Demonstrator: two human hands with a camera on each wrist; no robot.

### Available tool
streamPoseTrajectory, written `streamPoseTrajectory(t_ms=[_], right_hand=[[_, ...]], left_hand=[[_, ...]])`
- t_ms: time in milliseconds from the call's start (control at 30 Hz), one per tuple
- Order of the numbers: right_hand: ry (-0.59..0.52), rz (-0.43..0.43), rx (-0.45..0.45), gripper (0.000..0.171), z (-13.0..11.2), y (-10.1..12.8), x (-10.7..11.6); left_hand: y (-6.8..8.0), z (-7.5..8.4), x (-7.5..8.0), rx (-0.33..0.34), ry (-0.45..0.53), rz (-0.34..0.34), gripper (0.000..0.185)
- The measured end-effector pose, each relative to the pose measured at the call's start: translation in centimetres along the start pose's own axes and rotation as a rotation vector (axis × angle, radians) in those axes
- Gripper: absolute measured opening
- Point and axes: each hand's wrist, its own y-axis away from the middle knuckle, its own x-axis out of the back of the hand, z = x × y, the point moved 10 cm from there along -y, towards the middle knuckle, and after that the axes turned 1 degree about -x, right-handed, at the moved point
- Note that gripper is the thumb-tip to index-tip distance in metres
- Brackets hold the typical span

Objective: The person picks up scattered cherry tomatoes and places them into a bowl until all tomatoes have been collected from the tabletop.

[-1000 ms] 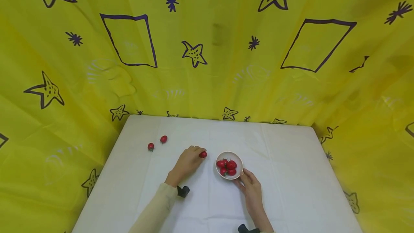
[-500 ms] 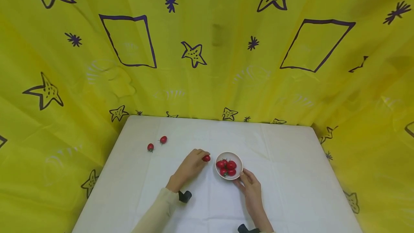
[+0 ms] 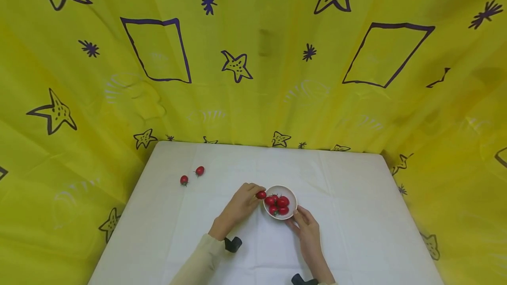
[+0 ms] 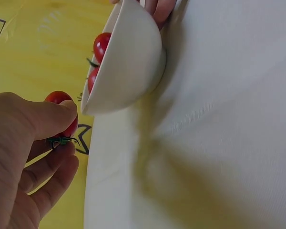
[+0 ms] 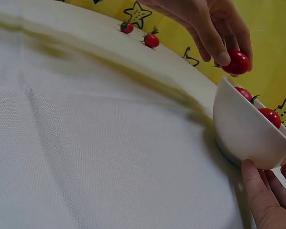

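A cherry tomato (image 3: 261, 195) is pinched between the thumb and fingers of my left hand (image 3: 242, 203), close to the left rim of a white bowl (image 4: 128, 62). In the left wrist view its green stem end points downward. Several cherry tomatoes (image 3: 283, 201) lie inside the bowl, which stands on the table. My right hand (image 3: 310, 232) holds the bowl at its near right side, the thumb at the rim and fingers against the outer wall. The right wrist view shows the held tomato just above the bowl's rim.
Two loose cherry tomatoes, one nearer (image 3: 184, 180) and one farther (image 3: 200, 170), lie at the table's back left. A white cloth (image 3: 356, 214) covers the table. Yellow curtains (image 3: 261, 100) with drawn stars hang behind and at both sides.
My left hand has moved right with its cherry tomato, from a short way off to the bowl's left rim. The bowl and my right hand have stayed in place.
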Motion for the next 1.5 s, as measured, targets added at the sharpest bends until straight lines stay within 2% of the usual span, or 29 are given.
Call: streamPoseTrajectory(t_ms=[233, 367, 667, 933, 1200, 1500], right_hand=[[0.001, -0.002, -0.002, 0.053, 0.0, 0.0, 0.0], [-0.012, 0.006, -0.002, 0.053, 0.0, 0.0, 0.0], [-0.023, 0.012, 0.026, 0.053, -0.2, -0.1, 0.2], [-0.035, 0.01, 0.025, 0.051, -0.4, -0.3, 0.0], [-0.023, 0.006, 0.04, 0.051, -0.6, -0.1, 0.0], [-0.028, 0.002, 0.026, 0.053, -0.5, 0.1, -0.1]], left_hand=[[-0.3, 1.8, -0.8, -0.081, -0.044, -0.018, 0.032], [-0.5, 2.3, -1.2, -0.093, -0.063, -0.031, 0.031], [-1.5, 3.0, -2.2, -0.064, -0.046, -0.117, 0.033], [-1.8, 3.8, -3.3, -0.063, -0.075, -0.148, 0.032], [-2.1, 4.0, -3.7, -0.073, -0.191, -0.148, 0.031], [-2.7, 3.9, -3.7, -0.011, -0.261, -0.158, 0.035]])
